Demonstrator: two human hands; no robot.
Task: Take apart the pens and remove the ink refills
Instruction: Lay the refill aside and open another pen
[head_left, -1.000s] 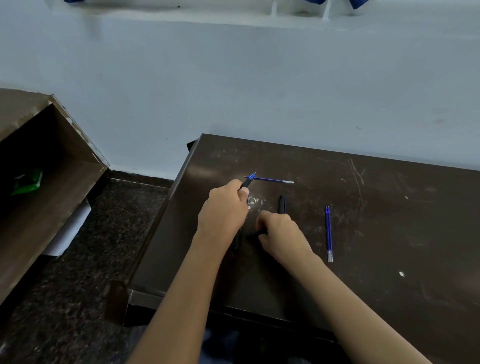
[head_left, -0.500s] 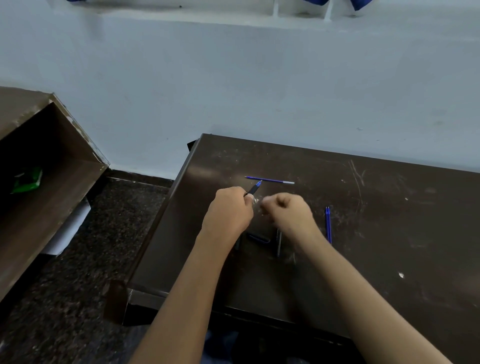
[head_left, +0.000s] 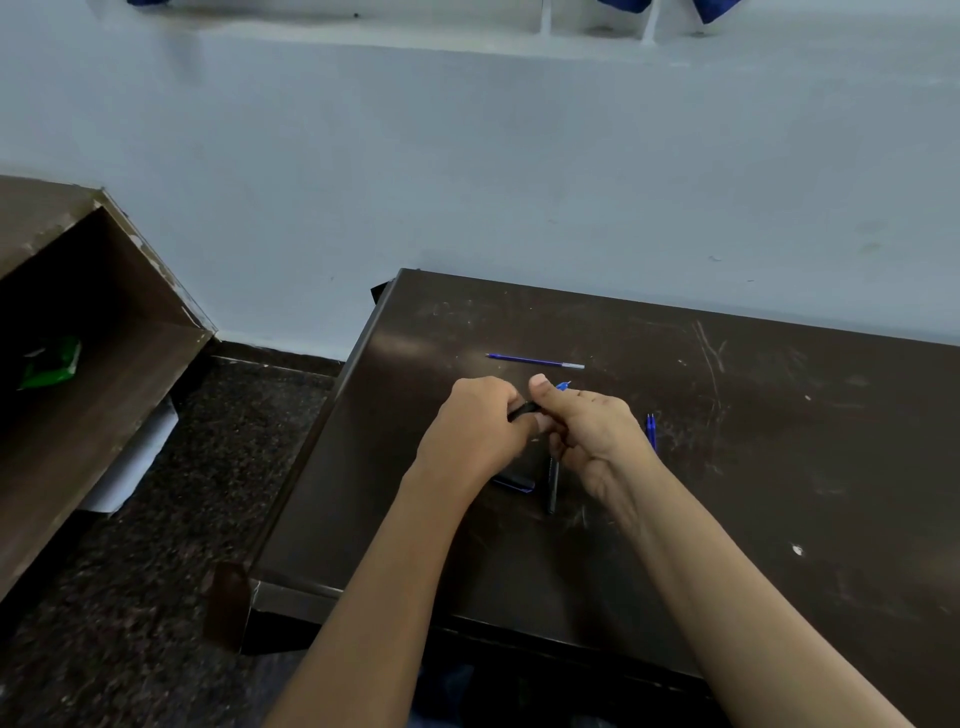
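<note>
Both hands meet above the dark wooden table (head_left: 779, 467) on one black pen (head_left: 525, 408). My left hand (head_left: 480, 431) grips its barrel. My right hand (head_left: 587, 431) pinches the front end, and the pen's blue tip (head_left: 562, 385) pokes out past the thumb. A blue ink refill (head_left: 535, 360) lies flat on the table just beyond the hands. Another blue refill (head_left: 651, 428) shows partly behind my right hand. A dark pen barrel (head_left: 552, 483) and a blue-edged pen part (head_left: 514, 483) lie on the table under the hands.
The table's left edge (head_left: 332, 431) drops to a dark speckled floor (head_left: 171, 571). A brown open-fronted shelf unit (head_left: 104, 364) stands at the left with a green packet (head_left: 49, 364) inside. A pale blue wall (head_left: 519, 156) runs right behind the table.
My right hand came up from the table and joined my left hand on the pen. The pen turned so its blue tip now points right, past my right thumb.
</note>
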